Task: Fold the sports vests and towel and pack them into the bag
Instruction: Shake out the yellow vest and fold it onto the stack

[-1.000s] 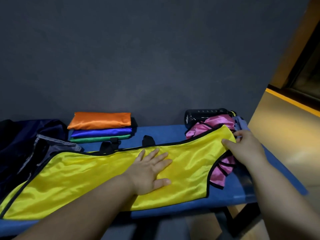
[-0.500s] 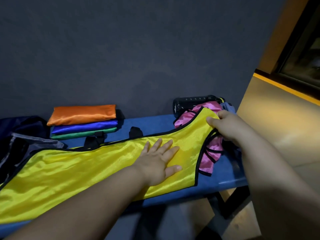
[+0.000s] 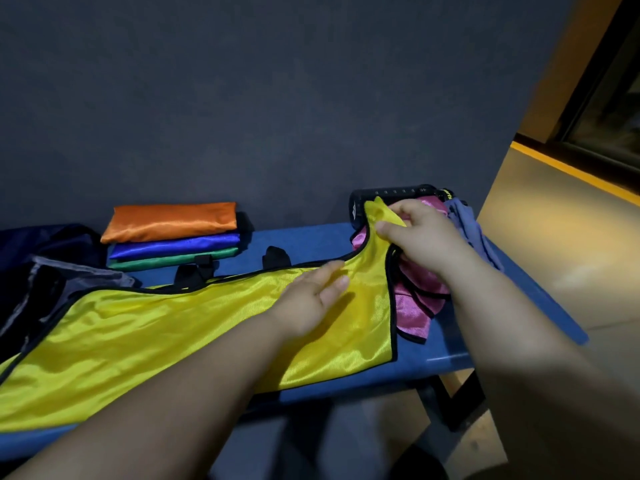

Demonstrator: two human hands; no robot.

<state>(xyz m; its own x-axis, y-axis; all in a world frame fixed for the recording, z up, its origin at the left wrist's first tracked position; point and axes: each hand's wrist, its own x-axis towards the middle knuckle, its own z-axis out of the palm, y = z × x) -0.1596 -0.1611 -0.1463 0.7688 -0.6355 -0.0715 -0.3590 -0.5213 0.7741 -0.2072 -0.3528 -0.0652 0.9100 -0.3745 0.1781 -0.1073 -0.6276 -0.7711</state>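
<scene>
Right hand [image 3: 426,240] pinches the shoulder strap of the yellow vest [image 3: 207,323] between thumb and fingers and holds it raised at 1 o'clock. My left hand [image 3: 311,299] lies flat on the vest's body, fingers straight, gripping nothing. The vest is spread lengthwise on the blue bench [image 3: 311,237], from 8 o'clock to 1 o'clock.

I judge the step in hand to be the first fold, strap end over toward the hem. To do it well I should keep the left palm as anchor on the fold line, carry the strap low toward 8 o'clock, match the black trim edge to edge, then smooth outward. The cloth looks slick and will likely slide if released early.

A crumpled pink vest [image 3: 414,306] touches the strap end at 3 o'clock and could be dragged along. Beyond it lie a grey-blue cloth [image 3: 464,220], perhaps the towel, and a black cylinder [image 3: 391,194]. Folded orange, blue and green vests form a stack [image 3: 169,221] at 10 o'clock. The dark bag [image 3: 45,258] sits at 9 o'clock, beside the hem end.
</scene>
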